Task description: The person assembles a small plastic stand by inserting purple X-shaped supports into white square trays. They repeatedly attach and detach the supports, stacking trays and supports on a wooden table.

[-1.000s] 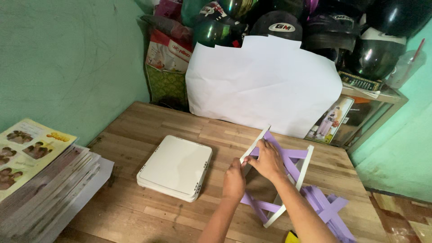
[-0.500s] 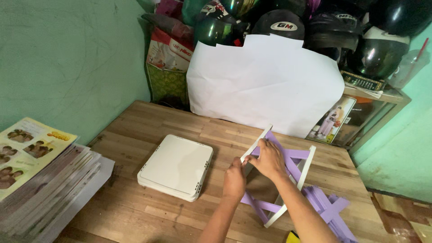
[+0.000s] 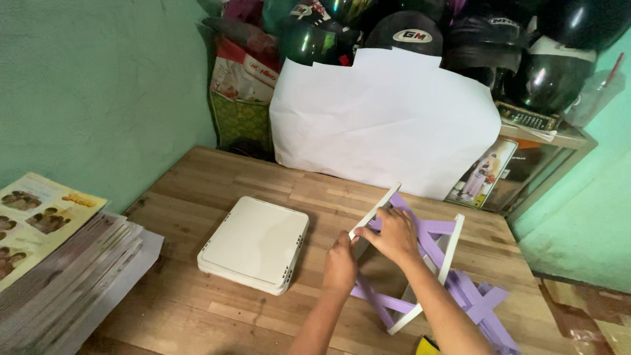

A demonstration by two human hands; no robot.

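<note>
A person is leaning over a wooden worktop [image 3: 197,315], seen from a camera on their head. Both hands are meeting at a small rack [image 3: 420,263] built of white rails and lilac cross-slats, which is lying just right of the worktop's centre. The left hand [image 3: 342,263] is closing around the near end of one white rail [image 3: 374,212], its fingers curled over the wood. The right hand [image 3: 394,233] is lying across the lilac slats at about two o'clock from the left hand, its fingers folded down onto the frame in a grip. The rail's long axis is running diagonally, from the left hand up toward one o'clock. The left hand is the nearer of the two to that rail's lower end.

At nine o'clock from the hands, close but apart, a flat cream square box [image 3: 256,243] is resting on the worktop. More lilac pieces [image 3: 483,306] are lying at four o'clock. A large white sheet of paper [image 3: 384,118] is standing at twelve o'clock, with dark helmets [image 3: 407,33] stacked behind it. A pile of printed booklets [image 3: 59,263] is sitting at the far left.
</note>
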